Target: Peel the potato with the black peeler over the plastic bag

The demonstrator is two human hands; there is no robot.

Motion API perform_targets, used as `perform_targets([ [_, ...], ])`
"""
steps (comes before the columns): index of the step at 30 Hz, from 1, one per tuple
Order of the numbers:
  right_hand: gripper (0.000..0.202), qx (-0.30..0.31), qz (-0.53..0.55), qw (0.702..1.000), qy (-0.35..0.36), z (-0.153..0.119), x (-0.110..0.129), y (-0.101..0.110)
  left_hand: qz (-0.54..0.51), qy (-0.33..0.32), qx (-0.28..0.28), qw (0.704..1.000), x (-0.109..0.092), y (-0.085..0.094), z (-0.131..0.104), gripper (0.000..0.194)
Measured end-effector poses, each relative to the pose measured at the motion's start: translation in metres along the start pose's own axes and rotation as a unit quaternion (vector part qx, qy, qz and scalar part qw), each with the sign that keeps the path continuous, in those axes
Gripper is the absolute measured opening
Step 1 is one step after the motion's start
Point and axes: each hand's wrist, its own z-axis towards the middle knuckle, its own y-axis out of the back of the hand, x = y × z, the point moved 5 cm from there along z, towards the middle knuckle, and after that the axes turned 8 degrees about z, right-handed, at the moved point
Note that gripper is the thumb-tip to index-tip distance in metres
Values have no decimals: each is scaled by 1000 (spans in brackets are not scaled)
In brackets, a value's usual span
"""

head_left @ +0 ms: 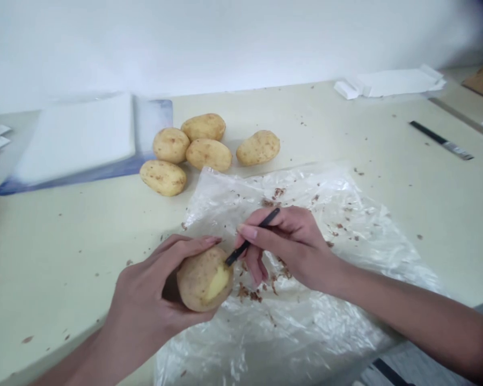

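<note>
My left hand (148,289) is wrapped round a potato (203,281) that has a bare yellow patch on its right side. Between the thumb and fingers of my right hand (285,241) is a thin black tool (249,241), its lower tip touching the potato beside the patch. Both hands are above a crumpled clear plastic sheet (338,327), where brown peel scraps (251,292) lie scattered. Behind it, several whole potatoes (209,154) rest on the table (84,236), one of them a little apart at the right.
A white board (80,134) lies over a blue-edged one (167,115) at the back left. Folded white paper (398,83) is at the back right, with a black strip-like object (438,140) nearer. A white wall stands behind. Small brown bits dot the table.
</note>
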Motion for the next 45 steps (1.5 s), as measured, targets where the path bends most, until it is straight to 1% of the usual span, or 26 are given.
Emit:
perform_targets([
  [3,48,-44,-17,999,5,1,0,8,6,4,1,1000,0,2,2,67],
  [5,47,-36,-4,999,21,1,4,7,17,-7,-1,1000,-2,4,3,64],
  [8,39,-17,3,998,55,1,11,2,53,-17,-6,998,-4,5,5,64],
  [10,38,-24,-17,997,76,0,13,2,68,3,-14,998,-2,5,4,68],
  [13,35,-34,-67,989,129,-1,18,2,53,27,-32,998,-1,5,1,83],
  [15,29,-34,-121,973,192,-4,25,1,34,30,-34,998,0,5,-1,92],
  [16,25,-35,-160,961,223,-5,30,0,24,31,-37,999,0,6,-3,96],
  [18,20,-38,-249,927,280,-7,39,-4,3,28,-41,999,0,7,-5,99],
  [20,18,-36,-321,893,312,-9,45,-9,-20,13,-41,999,-2,9,-5,96],
  [23,19,-33,-383,861,333,-12,48,-16,-31,-32,-40,998,-8,12,-3,87],
  [27,19,-36,-434,829,350,-18,48,-24,-29,-85,-37,995,-15,12,0,86],
  [29,16,-44,-447,820,355,-21,49,-25,-29,-79,-30,996,-14,9,2,87],
  [31,15,-56,-460,810,358,-23,50,-25,-14,-51,-30,998,-10,8,3,87],
  [33,16,-67,-477,799,359,-23,51,-24,18,-29,-36,999,-6,8,3,88],
  [35,16,-72,-493,789,360,-24,51,-24,54,-31,-32,998,-6,9,3,91],
  [37,15,-71,-495,787,361,-23,49,-24,71,-46,-27,996,-8,11,4,97],
  [39,13,-72,-479,795,365,-23,48,-23,59,-50,-32,997,-10,13,5,101],
  [42,13,-81,-446,814,364,-22,44,-20,57,-67,-41,995,-13,14,6,95],
  [44,13,-91,-408,837,354,-19,41,-15,66,-77,-47,994,-14,15,5,90],
  [45,15,-100,-378,856,339,-18,39,-12,63,-78,-47,994,-14,14,4,89],
])
